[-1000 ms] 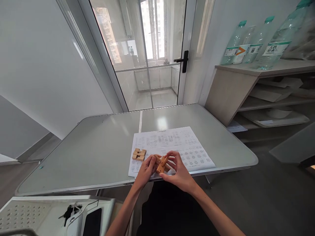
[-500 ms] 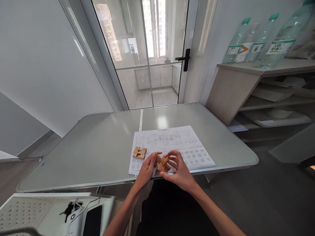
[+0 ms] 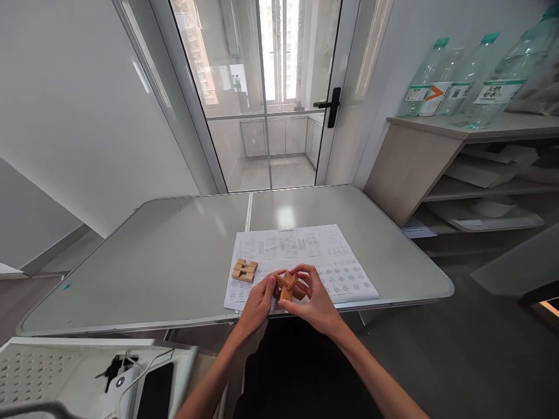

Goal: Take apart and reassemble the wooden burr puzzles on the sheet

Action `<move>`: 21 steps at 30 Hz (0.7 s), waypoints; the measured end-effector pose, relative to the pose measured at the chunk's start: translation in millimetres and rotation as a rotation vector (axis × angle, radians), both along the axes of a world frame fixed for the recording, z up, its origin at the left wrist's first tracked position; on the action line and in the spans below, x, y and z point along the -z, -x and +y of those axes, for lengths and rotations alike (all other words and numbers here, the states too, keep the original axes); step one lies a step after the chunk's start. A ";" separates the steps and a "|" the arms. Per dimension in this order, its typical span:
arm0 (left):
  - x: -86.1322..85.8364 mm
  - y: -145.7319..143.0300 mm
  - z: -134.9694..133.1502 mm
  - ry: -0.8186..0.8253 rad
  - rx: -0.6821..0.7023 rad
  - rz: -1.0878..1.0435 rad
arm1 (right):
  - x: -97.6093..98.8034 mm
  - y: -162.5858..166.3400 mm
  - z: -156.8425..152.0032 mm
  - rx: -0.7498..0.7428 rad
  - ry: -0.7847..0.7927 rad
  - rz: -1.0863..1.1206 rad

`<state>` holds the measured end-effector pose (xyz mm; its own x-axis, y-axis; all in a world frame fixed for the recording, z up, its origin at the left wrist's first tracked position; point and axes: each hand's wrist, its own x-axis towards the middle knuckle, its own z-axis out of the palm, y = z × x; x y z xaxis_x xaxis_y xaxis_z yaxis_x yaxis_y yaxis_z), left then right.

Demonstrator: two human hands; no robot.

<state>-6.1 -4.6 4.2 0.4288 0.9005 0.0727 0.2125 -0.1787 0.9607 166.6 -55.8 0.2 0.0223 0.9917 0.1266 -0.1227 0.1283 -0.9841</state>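
Note:
Between my two hands is a wooden burr puzzle (image 3: 288, 286), several notched bars crossed through each other, held over the near edge of the printed sheet. My left hand (image 3: 262, 295) grips its left side with thumb and fingers. On the right side, my right hand (image 3: 315, 297) has its fingertips on the upper bars and its thumb at the lower front. Parts of the puzzle are hidden by my fingers. Left of my hands, several notched wooden pieces (image 3: 244, 270) lie side by side on the printed sheet (image 3: 349, 273), which carries rows of small diagrams.
The grey folding table (image 3: 183, 262) has a seam across it. At lower left a white tray (image 3: 56, 361) holds keys (image 3: 114, 368), a white power bank with cable (image 3: 120, 389) and a dark phone (image 3: 156, 390). Plastic bottles (image 3: 423, 78) stand on a shelf unit (image 3: 393, 169) at right.
My right thumb and fingers have closed in on the puzzle, and its bars sit at a slightly different angle. The whole view has shifted a little; the loose pieces lie where they were.

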 end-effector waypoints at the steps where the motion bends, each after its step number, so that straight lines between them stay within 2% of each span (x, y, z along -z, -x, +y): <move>1: 0.3 0.4 0.2 0.007 -0.007 -0.003 | 0.0 -1.2 1.4 0.012 -0.007 -0.033; 4: 1.4 0.8 0.5 -0.003 -0.015 -0.005 | 0.8 -6.6 6.1 0.072 -0.036 -0.109; 9: 5.7 -0.4 1.6 -0.027 -0.051 -0.035 | 0.8 -28.6 26.7 0.126 -0.048 -0.030; 12: 7.7 -0.9 2.6 -0.004 -0.048 -0.050 | 0.0 -52.4 51.5 0.270 -0.073 -0.083; 16: 8.4 -0.9 2.9 0.010 -0.044 -0.061 | 1.5 -88.2 87.9 0.467 -0.023 -0.198; 21: 8.2 -0.6 2.3 0.002 -0.049 -0.075 | 15.3 -122.3 115.9 0.588 0.041 -0.274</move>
